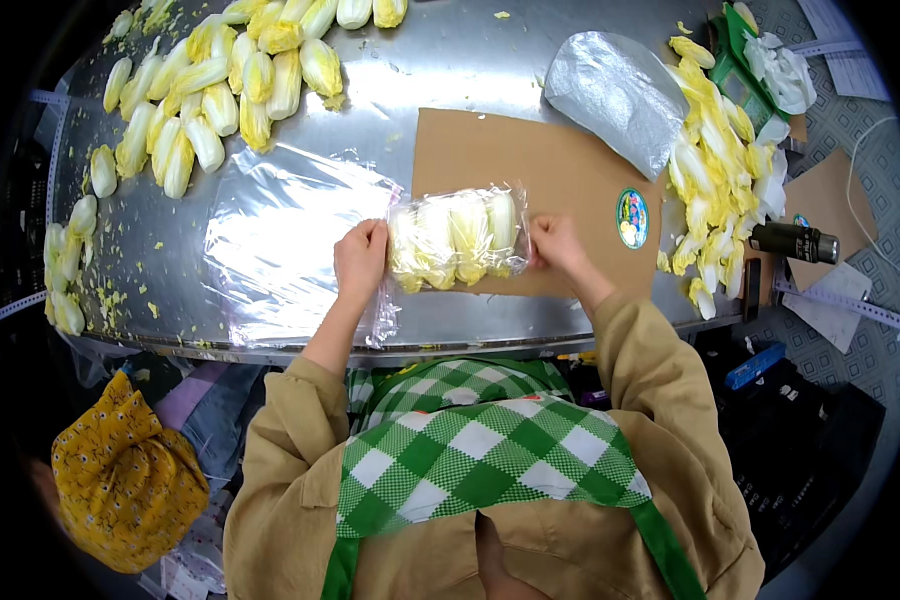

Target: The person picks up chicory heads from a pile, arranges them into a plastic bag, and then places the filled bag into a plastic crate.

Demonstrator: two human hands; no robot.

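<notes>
A clear plastic bag (457, 196) with several small napa cabbages (471, 236) side by side in it lies in front of me, over the lower left part of a brown cardboard sheet (570, 176). My left hand (361, 253) pinches the bag's left end, its fingers curled in a fist. At the opposite end, my right hand (557, 244) grips the other edge of the bag. Between them the plastic looks stretched tight over the cabbages. A spread of empty clear bags (292, 247) lies under and left of my left hand.
Loose small cabbages (217, 105) are heaped at the far left of the metal table (457, 45). Stripped leaves (709, 165) pile up on the right, beside a silvery sheet (619, 94), a green scale (742, 75), and a dark thermos (795, 244). A yellow floral cloth (127, 480) is below left.
</notes>
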